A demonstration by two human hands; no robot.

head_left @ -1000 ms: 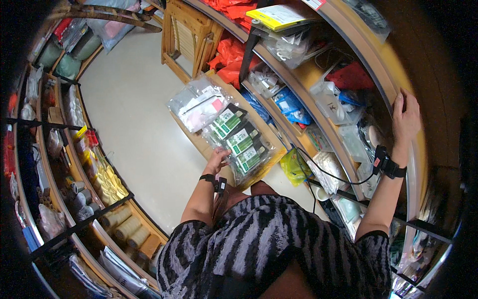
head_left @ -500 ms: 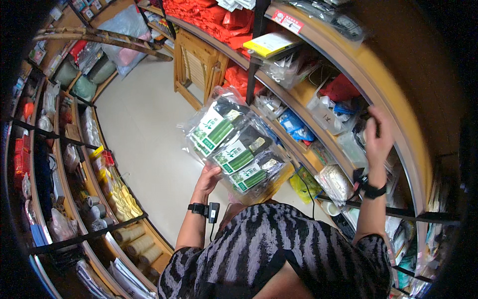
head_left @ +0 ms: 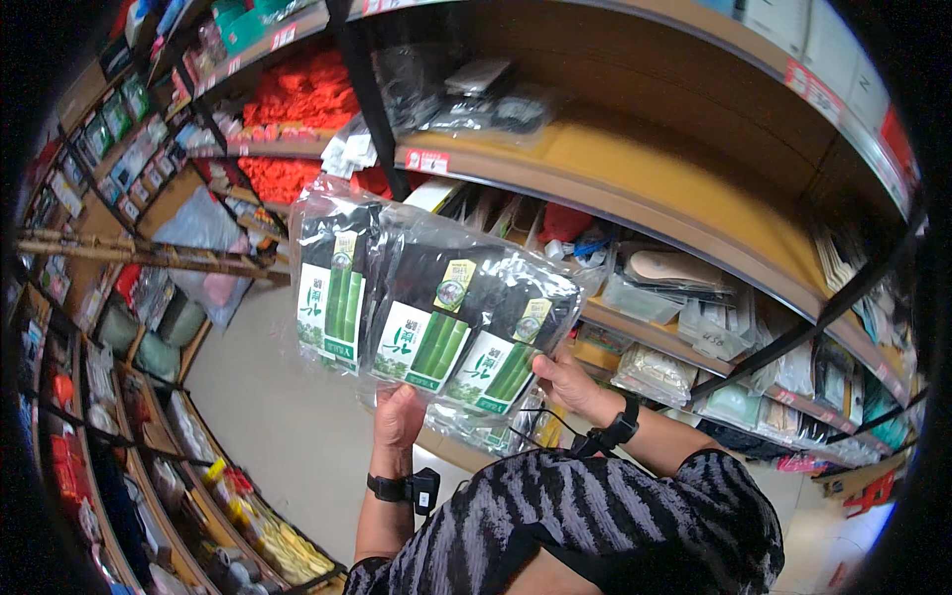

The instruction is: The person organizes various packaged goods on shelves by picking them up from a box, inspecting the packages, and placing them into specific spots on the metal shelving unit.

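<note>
Held up in front of me is a clear plastic bag (head_left: 412,253) with several black packs that look like socks. Green and white labels with bamboo stalks face up through the film. My left hand (head_left: 399,418) grips its lower edge, thumb on top and fingers hidden underneath. At the lower right corner, my right hand (head_left: 570,385) is closed on the bag too, its thumb over the film. More of the same labels show under the bag's bottom edge.
Beyond the bag runs a wooden shelf (head_left: 615,149) holding plastic-wrapped goods (head_left: 496,104). Below it are clear plastic bins (head_left: 640,297) and a black shelf bar. Red bags (head_left: 302,89) fill the back left; curved shelving with yellow packets (head_left: 283,540) lines the left.
My right hand has come down from the shelf at the right and taken hold of the bag. The bag is now upright and spread between both hands; the view has turned right.
</note>
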